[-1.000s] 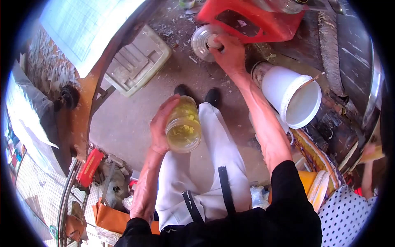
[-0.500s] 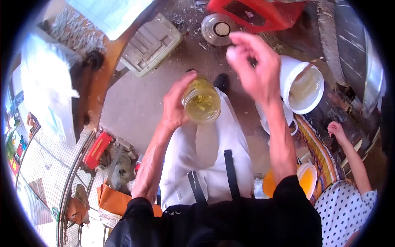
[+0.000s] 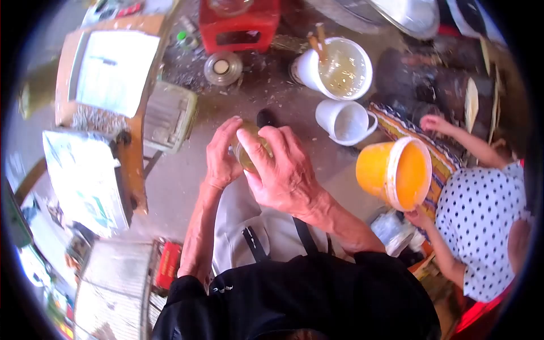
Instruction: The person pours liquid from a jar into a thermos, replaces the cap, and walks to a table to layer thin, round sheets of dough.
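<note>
A glass jar point(image 3: 246, 158) is held above my lap, mostly hidden by my fingers; its yellowish side shows between them. My left hand point(image 3: 224, 152) is closed around the jar's left side. Over the jar's mouth lies my right hand point(image 3: 286, 170), its fingers bent and closed on the jar's top and right side. Whether anything else is between those fingers is hidden.
Right of me stand a white bucket point(image 3: 362, 68) of liquid with sticks, a white pail point(image 3: 328, 122) and an orange bucket point(image 3: 377, 167). A person in a dotted shirt point(image 3: 481, 221) touches the orange one. A red stool point(image 3: 238, 28) stands ahead, a wooden table point(image 3: 137, 158) left.
My right hand has come down from the upper right onto the jar's top. My left hand still holds the jar, shifted slightly left. The view has turned, bringing the orange bucket fully into sight.
</note>
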The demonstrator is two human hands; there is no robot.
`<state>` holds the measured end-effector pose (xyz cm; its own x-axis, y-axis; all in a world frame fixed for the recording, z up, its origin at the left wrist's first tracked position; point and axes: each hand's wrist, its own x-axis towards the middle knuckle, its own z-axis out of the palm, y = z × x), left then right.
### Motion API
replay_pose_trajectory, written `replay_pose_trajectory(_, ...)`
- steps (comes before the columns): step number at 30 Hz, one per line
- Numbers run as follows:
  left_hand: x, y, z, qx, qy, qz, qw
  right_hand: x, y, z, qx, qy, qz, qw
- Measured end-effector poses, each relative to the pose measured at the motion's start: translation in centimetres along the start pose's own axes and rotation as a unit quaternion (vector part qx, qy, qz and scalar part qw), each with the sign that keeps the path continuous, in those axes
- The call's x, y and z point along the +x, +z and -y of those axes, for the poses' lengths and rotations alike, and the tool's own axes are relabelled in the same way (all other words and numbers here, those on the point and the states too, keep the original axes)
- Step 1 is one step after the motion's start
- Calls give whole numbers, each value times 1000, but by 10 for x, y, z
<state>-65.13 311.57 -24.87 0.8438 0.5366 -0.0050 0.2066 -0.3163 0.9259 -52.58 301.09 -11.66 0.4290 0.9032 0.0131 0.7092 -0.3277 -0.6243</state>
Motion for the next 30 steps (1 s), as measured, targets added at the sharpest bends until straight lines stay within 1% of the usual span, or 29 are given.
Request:
replay_pose_trajectory(2, 2, 14, -23, 6, 13, 45, 999, -18, -20, -5, 9, 17, -33, 999)
replay_pose_trajectory(3, 1, 18, -35, -1, 3, 81, 997, -26, -29, -6, 11, 29, -48, 998)
replay_pose_trajectory(4, 2, 20, -45, -8, -5, 116, 993, -32, -40, -2, 9, 66, -43, 997)
replay_pose_trajectory(5, 4, 22, -55, -11, -11, 151, 988, -41, -50, -1, 7, 81, -55, 995)
replay_pose_trajectory(6, 4, 27, -62, -20, 23, 168, 985, -53, -59, 0, 6, 97, -66, 993)
replay_pose_trajectory(7, 2, 31, -73, -17, 28, 191, 981, -66, -67, 1, 4, 113, -78, 991)
replay_pose_trajectory(8, -2, 47, -98, -8, 42, 209, 977, -94, -88, -1, -3, 125, -113, 986)
replay_pose_trajectory(11, -11, 36, -122, 18, 67, 295, 953, -134, -113, 24, 7, 203, -162, 966)
replay_pose_trajectory(14, -26, 16, -123, 78, 67, 371, 923, -175, -133, 44, -12, 265, -219, 939)
replay_pose_trajectory(15, -39, 29, -131, 111, 61, 389, 912, -212, -149, 36, -6, 283, -238, 929)
replay_pose_trajectory(16, -45, 21, -128, 131, 55, 409, 901, -227, -153, 43, -8, 309, -252, 917)
replay_pose_trajectory(19, -63, 13, -120, 160, 73, 435, 883, -284, -156, 59, -13, 370, -288, 883)
replay_pose_trajectory(21, -77, 19, -131, 172, 93, 455, 869, -330, -157, 74, -29, 407, -312, 858)
replay_pose_trajectory(22, -87, 33, -137, 181, 103, 464, 861, -363, -158, 73, -34, 424, -325, 845)
replay_pose_trajectory(25, -111, 54, -132, 189, 115, 498, 838, -435, -154, 94, -39, 439, -383, 812)
replay_pose_trajectory(26, -118, 60, -134, 195, 135, 510, 827, -460, -154, 101, -35, 450, -395, 800)
replay_pose_trajectory(29, -134, 79, -113, 217, 106, 510, 825, -531, -156, 112, -32, 477, -433, 764)
replay_pose_trajectory(30, -150, 90, -127, 198, -22, 492, 848, -562, -157, 116, -33, 484, -443, 754)
